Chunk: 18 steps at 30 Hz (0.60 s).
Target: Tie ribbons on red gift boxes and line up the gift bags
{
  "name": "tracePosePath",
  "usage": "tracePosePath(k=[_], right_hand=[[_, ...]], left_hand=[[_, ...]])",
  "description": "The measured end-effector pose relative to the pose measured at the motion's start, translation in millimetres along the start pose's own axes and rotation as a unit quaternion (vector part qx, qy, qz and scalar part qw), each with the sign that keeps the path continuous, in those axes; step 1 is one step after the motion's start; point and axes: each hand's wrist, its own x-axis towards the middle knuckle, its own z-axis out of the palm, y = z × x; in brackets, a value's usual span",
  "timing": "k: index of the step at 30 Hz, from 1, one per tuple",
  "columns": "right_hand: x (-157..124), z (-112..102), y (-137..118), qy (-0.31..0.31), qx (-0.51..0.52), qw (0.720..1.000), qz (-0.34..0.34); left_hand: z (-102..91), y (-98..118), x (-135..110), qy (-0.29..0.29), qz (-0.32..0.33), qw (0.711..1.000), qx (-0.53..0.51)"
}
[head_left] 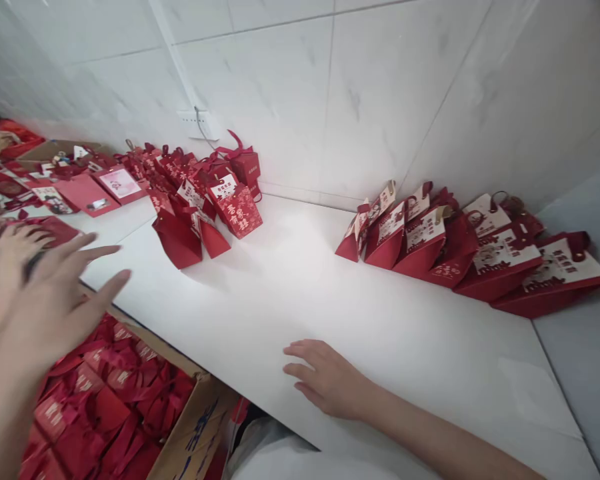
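Note:
My left hand (pixel 63 293) is raised at the left with its fingers spread and nothing in them, above an open carton of red gift boxes (pixel 100 393). Resting on or just over the white table (pixel 275 300), my right hand (pixel 325 380) is empty, its fingers loosely apart. To its upper right stands a row of red and white gift boxes (pixel 425 233) with loop handles. A second cluster of red gift boxes (pixel 237 207) stands by the wall, further left. Neither hand touches a box.
A co-worker's hands (pixel 17 243) hold a red item at the far left. Behind them lie more red boxes (pixel 87 193) and a cardboard box. A wall socket (pixel 197 125) with a cable sits above the table. The carton's cardboard wall (pixel 195 420) stands below the table's front edge.

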Motion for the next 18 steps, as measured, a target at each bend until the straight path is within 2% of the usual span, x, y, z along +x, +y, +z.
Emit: tracePosePath(k=[2,4,6,8,10,12,15,18], right_hand=[[-18.5,-7.5,4.5,0.021,0.005,0.997,0.08],[-31.2,-9.4,8.9,0.045,0.001,0.989,0.139],[-37.1,-8.3,14.8,0.051,0.002,0.984,0.172],[-37.4,-7.9,22.1,0.046,0.016,0.981,0.19],[-34.5,-10.2,29.4,0.044,0.034,0.977,0.204],[-31.0,-14.4,34.7,0.042,0.052,0.974,0.215],[-28.0,-20.3,37.8,0.032,0.071,0.972,0.223],[-27.6,-21.6,37.8,0.027,0.08,0.972,0.22]], left_hand=[[26.5,26.3,23.6,-0.024,0.111,0.993,-0.018],[62.2,53.9,52.2,-0.076,0.203,0.976,-0.024],[101.4,77.6,82.3,-0.138,0.228,0.964,-0.013],[137.9,94.3,112.1,-0.18,0.203,0.963,0.003],[167.1,103.4,140.9,-0.138,0.153,0.979,0.011],[186.9,107.0,167.6,-0.073,0.103,0.992,0.008],[201.3,109.2,200.1,0.011,0.067,0.998,-0.01],[204.9,116.4,221.9,0.041,0.052,0.998,-0.019]])
